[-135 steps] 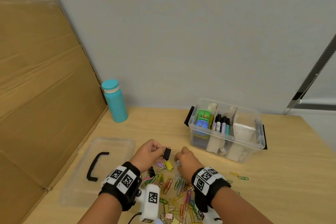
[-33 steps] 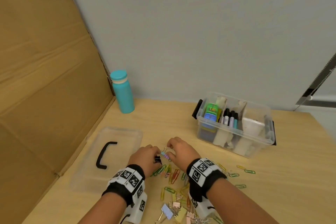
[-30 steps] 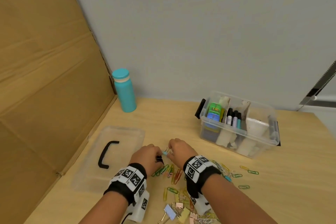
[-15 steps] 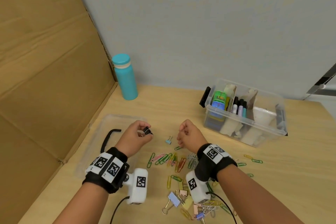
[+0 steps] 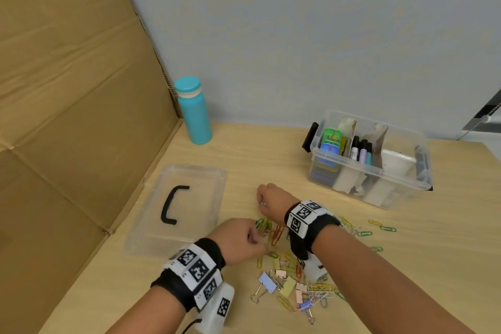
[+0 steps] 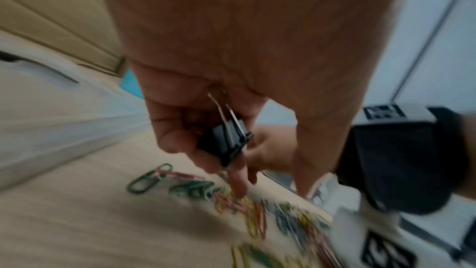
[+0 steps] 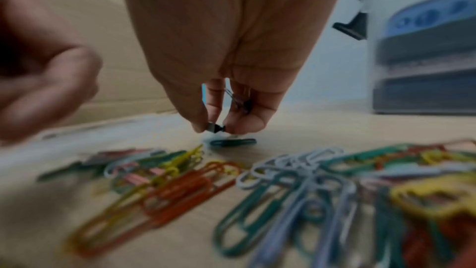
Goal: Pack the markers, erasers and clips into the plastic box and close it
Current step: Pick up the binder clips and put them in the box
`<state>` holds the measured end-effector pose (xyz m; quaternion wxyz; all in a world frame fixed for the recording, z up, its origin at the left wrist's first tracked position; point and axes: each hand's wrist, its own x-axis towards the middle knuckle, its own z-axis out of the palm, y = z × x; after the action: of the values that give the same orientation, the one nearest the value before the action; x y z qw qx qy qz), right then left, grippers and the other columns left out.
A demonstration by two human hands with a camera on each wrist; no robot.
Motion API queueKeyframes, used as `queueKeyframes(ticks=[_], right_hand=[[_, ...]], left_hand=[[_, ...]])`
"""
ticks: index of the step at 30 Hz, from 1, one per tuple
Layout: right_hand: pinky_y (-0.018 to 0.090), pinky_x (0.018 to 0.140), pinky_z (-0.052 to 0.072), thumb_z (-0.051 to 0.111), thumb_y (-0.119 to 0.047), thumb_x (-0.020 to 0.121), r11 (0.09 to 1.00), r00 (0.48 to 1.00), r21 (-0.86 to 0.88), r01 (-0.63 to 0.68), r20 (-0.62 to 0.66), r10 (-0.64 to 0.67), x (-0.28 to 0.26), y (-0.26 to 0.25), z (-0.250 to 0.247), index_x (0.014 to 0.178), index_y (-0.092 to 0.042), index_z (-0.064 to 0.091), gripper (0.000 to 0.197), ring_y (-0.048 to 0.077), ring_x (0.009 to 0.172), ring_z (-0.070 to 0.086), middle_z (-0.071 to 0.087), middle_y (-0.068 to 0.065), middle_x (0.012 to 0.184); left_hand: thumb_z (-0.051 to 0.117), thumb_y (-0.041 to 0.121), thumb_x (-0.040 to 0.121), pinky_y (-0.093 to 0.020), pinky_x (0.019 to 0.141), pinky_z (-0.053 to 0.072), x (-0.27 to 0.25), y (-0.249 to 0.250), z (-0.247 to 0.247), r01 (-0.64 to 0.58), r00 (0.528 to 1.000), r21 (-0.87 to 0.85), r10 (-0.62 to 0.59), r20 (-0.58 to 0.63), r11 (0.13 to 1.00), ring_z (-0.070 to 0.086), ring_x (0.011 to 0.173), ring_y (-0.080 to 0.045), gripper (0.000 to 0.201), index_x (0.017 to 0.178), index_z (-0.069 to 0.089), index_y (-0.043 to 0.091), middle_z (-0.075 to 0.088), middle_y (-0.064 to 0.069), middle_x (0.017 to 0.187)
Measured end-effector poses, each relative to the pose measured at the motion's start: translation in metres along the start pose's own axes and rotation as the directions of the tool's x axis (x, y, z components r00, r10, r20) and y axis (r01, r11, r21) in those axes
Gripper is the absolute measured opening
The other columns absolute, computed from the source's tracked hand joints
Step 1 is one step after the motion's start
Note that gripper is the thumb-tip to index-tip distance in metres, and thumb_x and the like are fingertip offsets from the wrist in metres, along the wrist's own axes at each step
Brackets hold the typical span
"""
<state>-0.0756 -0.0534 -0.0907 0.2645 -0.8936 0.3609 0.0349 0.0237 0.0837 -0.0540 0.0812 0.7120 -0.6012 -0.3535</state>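
My left hand [image 5: 253, 238] hovers low over the coloured paper clips [image 5: 273, 233], between the lid and the pile. In the left wrist view the left hand [image 6: 206, 146] grips black binder clips [image 6: 226, 138], with one finger stretched down toward the paper clips [image 6: 231, 197]. Farther back, my right hand [image 5: 261, 202] is down on the table, thumb and finger pinching a small binder clip [image 7: 215, 127]; more wire clips sit tucked in its palm. The open clear plastic box [image 5: 366, 168] at the right holds markers [image 5: 360, 150] and erasers [image 5: 329, 144].
The clear lid [image 5: 195, 198] with a black handle lies flat at the left beside a cardboard wall [image 5: 81, 116]. A teal bottle [image 5: 193, 114] stands at the back. Pastel binder clips [image 5: 284, 285] lie near me, and stray paper clips [image 5: 379, 228] at the right.
Both hands were raised and apart half a second ago. The left hand has dropped to the paper clips with its black clips; the right hand has come down onto the small clip on the table.
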Motion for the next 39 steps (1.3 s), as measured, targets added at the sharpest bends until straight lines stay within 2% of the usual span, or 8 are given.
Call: queueKeyframes(ticks=[7, 12, 15, 20, 24, 30, 35, 39], right_hand=[[0.022, 0.061, 0.041, 0.058, -0.017, 0.088, 0.812, 0.97, 0.574, -0.105, -0.121, 0.211, -0.041, 0.012, -0.007, 0.1, -0.007, 0.063, 0.017, 0.01, 0.066, 0.047, 0.055, -0.002, 0.08], [0.016, 0.058, 0.046, 0.052, -0.012, 0.093, 0.7, 0.962, 0.713, -0.037, -0.165, 0.219, -0.078, 0.013, -0.028, 0.089, -0.013, 0.062, 0.01, 0.008, 0.062, 0.05, 0.053, -0.001, 0.079], [0.02, 0.064, 0.048, 0.051, -0.013, 0.093, 0.745, 0.933, 0.666, 0.048, -0.296, 0.205, -0.106, 0.021, -0.062, 0.086, -0.019, 0.061, 0.014, 0.01, 0.063, 0.051, 0.053, -0.002, 0.079], [0.027, 0.067, 0.047, 0.053, -0.015, 0.09, 0.827, 0.763, 0.549, 0.124, -0.585, 0.274, -0.136, 0.062, -0.142, 0.086, -0.017, 0.062, 0.011, 0.013, 0.068, 0.052, 0.057, -0.001, 0.079], [0.044, 0.082, 0.054, 0.057, -0.026, 0.083, 0.834, 0.633, 0.548, -0.059, -0.626, 0.455, -0.126, 0.121, -0.189, 0.075, -0.023, 0.059, 0.009, 0.027, 0.081, 0.062, 0.06, 0.0, 0.078], [0.049, 0.087, 0.054, 0.056, -0.024, 0.084, 0.805, 0.698, 0.507, -0.308, -0.455, 0.553, -0.093, 0.165, -0.213, 0.073, -0.016, 0.055, 0.013, 0.034, 0.089, 0.066, 0.064, 0.008, 0.083], [0.038, 0.096, 0.042, 0.049, -0.022, 0.094, 0.777, 0.732, 0.399, -0.487, -0.298, 0.612, -0.079, 0.17, -0.218, 0.124, 0.001, 0.051, 0.038, 0.035, 0.113, 0.055, 0.056, 0.021, 0.125], [0.034, 0.079, 0.041, 0.038, -0.009, 0.095, 0.765, 0.73, 0.429, -0.481, -0.288, 0.62, -0.087, 0.165, -0.218, 0.102, 0.007, 0.056, 0.025, 0.034, 0.094, 0.054, 0.056, 0.025, 0.104]], left_hand=[[0.072, 0.048, 0.07, -0.029, 0.061, 0.037, -0.007, 0.017, 0.038, -0.039, 0.988, 0.28, -0.006, 0.157, 0.959, 0.047, 0.07, -0.019, 0.04, 0.083, 0.052, 0.015, 0.051, -0.004, 0.079], [0.069, 0.041, 0.075, -0.028, 0.064, 0.04, -0.007, 0.016, 0.035, -0.05, 0.988, 0.252, 0.011, 0.152, 0.966, 0.049, 0.075, -0.017, 0.038, 0.096, 0.055, 0.013, 0.053, -0.001, 0.086], [0.071, 0.035, 0.075, -0.025, 0.062, 0.042, -0.006, 0.015, 0.02, -0.057, 0.994, 0.141, 0.042, 0.102, 0.988, 0.048, 0.07, -0.011, 0.035, 0.1, 0.057, 0.014, 0.053, 0.005, 0.08], [0.074, 0.032, 0.074, -0.027, 0.066, 0.048, 0.0, 0.021, -0.017, -0.124, 0.989, -0.022, 0.122, -0.083, 0.992, 0.054, 0.072, -0.012, 0.029, 0.093, 0.056, 0.02, 0.062, 0.0, 0.086], [0.074, 0.034, 0.076, -0.021, 0.062, 0.044, 0.012, 0.037, -0.036, -0.148, 0.964, -0.005, 0.143, -0.225, 0.989, 0.051, 0.067, -0.009, 0.03, 0.095, 0.054, 0.022, 0.061, 0.002, 0.084], [0.074, 0.031, 0.075, -0.022, 0.064, 0.045, 0.025, 0.054, -0.039, -0.163, 0.944, -0.068, 0.136, -0.3, 0.984, 0.05, 0.066, -0.008, 0.027, 0.092, 0.054, 0.025, 0.059, 0.002, 0.083], [0.073, 0.029, 0.076, -0.027, 0.065, 0.047, 0.027, 0.059, -0.034, -0.168, 0.944, -0.076, 0.138, -0.3, 0.983, 0.049, 0.064, -0.008, 0.026, 0.092, 0.053, 0.025, 0.057, 0.004, 0.08], [0.074, 0.03, 0.076, -0.023, 0.064, 0.045, 0.029, 0.063, -0.035, -0.19, 0.94, -0.091, 0.154, -0.304, 0.978, 0.049, 0.065, -0.007, 0.027, 0.093, 0.054, 0.026, 0.057, 0.004, 0.081]])
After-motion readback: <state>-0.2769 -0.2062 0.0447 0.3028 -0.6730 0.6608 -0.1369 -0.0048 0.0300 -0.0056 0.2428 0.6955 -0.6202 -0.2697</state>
